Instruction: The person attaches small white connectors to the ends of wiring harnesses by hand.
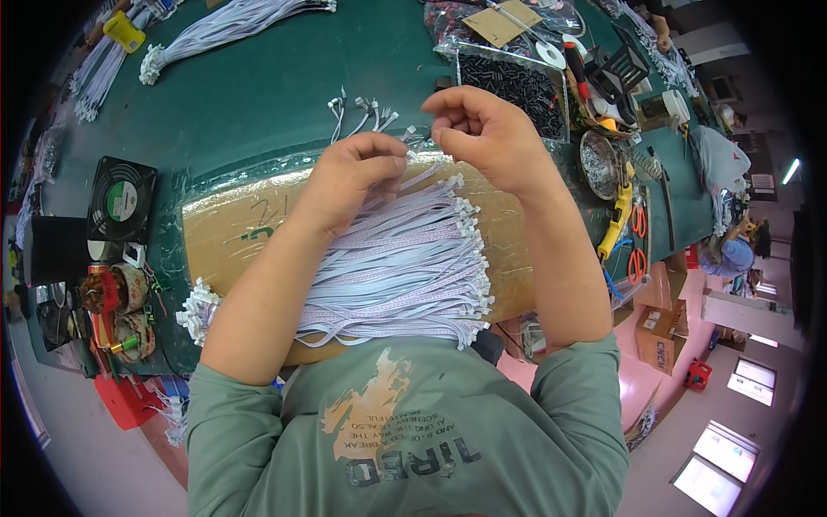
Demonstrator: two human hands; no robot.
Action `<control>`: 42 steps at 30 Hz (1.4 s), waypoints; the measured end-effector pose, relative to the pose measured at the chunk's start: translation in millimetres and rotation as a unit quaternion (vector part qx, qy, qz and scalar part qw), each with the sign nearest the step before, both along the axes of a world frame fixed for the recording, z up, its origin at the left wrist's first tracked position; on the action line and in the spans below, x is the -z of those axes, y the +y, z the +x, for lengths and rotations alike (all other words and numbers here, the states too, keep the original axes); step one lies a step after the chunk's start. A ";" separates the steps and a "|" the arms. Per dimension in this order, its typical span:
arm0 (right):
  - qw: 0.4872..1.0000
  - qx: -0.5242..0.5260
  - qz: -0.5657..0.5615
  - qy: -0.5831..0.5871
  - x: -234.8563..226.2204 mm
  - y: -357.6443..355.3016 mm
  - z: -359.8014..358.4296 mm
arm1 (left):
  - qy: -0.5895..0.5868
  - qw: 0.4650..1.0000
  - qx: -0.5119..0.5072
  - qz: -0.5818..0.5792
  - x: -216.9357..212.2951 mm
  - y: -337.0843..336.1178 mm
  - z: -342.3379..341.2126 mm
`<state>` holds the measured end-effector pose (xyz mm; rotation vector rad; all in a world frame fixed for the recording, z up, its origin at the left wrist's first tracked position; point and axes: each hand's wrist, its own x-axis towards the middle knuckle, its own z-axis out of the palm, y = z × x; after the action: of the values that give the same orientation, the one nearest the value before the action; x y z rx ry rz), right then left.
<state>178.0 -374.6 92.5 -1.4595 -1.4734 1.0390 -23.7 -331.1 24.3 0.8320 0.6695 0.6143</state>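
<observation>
My left hand [366, 168] is closed on the end of a white flat cable, and its white connector [409, 133] pokes out past the fingertips. Close beside it, my right hand [487, 138] has thumb and forefinger pinched; a tiny dark bit shows at their tips, too small to name. Below both hands lies a thick bundle of white flat cables [396, 267] with white connectors at both ends. It rests on a cardboard sheet [224, 224] covered in clear film. Several short cables with dark sections [362, 112] lie just beyond my left hand.
A tray of small black tubes [508, 90] stands beyond my right hand. Farther right are a metal bowl [599, 164], a yellow-handled tool [616, 220] and orange-handled scissors [637, 241]. A black fan [122, 198] stands at left. More cable bundles [224, 34] lie at the far side.
</observation>
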 end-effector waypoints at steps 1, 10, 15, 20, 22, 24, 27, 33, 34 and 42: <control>1.000 -0.002 0.003 -0.006 -0.3 0.1 0.1 | 0.000 1.000 0.000 0.000 0.1 0.0 0.2; 0.999 -0.004 0.000 -0.036 0.9 1.8 1.3 | 0.000 1.000 -0.002 0.002 -1.6 0.0 0.1; 0.998 -0.016 -0.052 0.024 13.0 -1.4 -9.9 | -0.006 1.000 -0.002 0.000 -1.1 0.6 -1.4; 0.992 0.004 -0.076 0.104 30.0 -4.9 -11.8 | -0.009 1.000 -0.012 -0.019 -5.3 1.1 -0.8; 0.989 0.033 -0.063 0.127 25.8 -5.4 -8.8 | -0.009 0.999 -0.016 -0.028 -6.5 0.6 -1.1; 0.991 0.043 -0.036 0.121 23.2 -4.4 -6.5 | -0.002 1.000 -0.015 -0.023 -6.8 0.2 -1.2; 0.995 0.048 0.010 0.089 17.9 -4.5 -4.0 | 0.000 1.000 -0.009 -0.010 -6.5 0.2 -0.5; 0.993 0.022 0.089 -0.081 -3.2 -7.5 -12.7 | -0.009 1.000 -0.011 -0.005 -5.2 0.1 -1.1; 0.988 0.011 0.104 -0.114 -5.4 -7.6 -13.6 | -0.009 1.000 -0.011 -0.005 -4.8 0.2 -0.9; 0.975 -0.038 0.087 -0.203 -12.1 -5.6 -13.4 | -0.001 1.000 -0.002 -0.004 -3.8 0.6 -1.1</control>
<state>164.6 -380.2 104.6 -1.5589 -1.8688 0.6543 -24.9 -330.5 28.1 0.8224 0.6707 0.6159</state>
